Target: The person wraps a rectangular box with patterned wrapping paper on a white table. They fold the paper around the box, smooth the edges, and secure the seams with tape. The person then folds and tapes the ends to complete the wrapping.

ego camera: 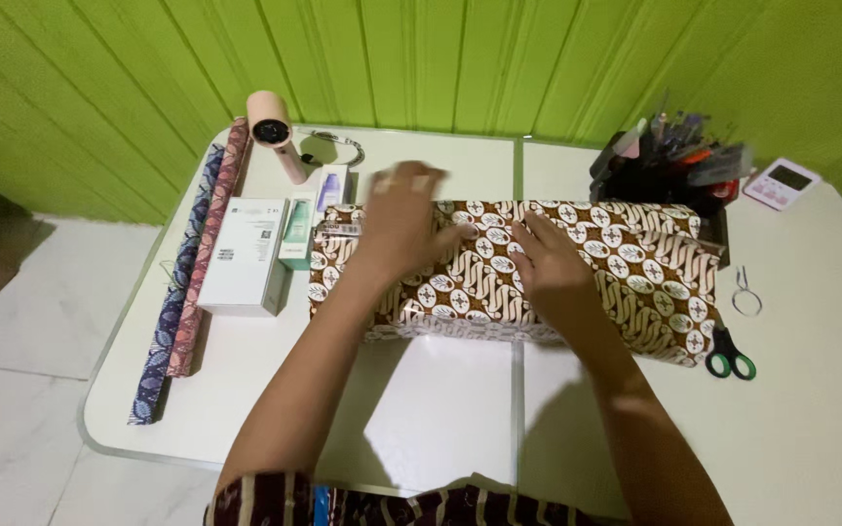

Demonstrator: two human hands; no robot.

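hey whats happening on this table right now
A person presses both hands flat on a box covered in brown patterned wrapping paper: left hand near its left end, right hand at the middle. The paper's right end sticks out loose. Scissors lie to the right; two paper rolls and a white carton lie to the left.

The left hand (403,216) is blurring, so its fingers are not reading clearly. The batik wrapping paper (626,268) is hiding whatever it covers, and is covering most of the scissors (730,356) beyond their green handles. The pen holder (674,161) is showing only a muddle of pens. The bottom edge is cutting off both forearms.
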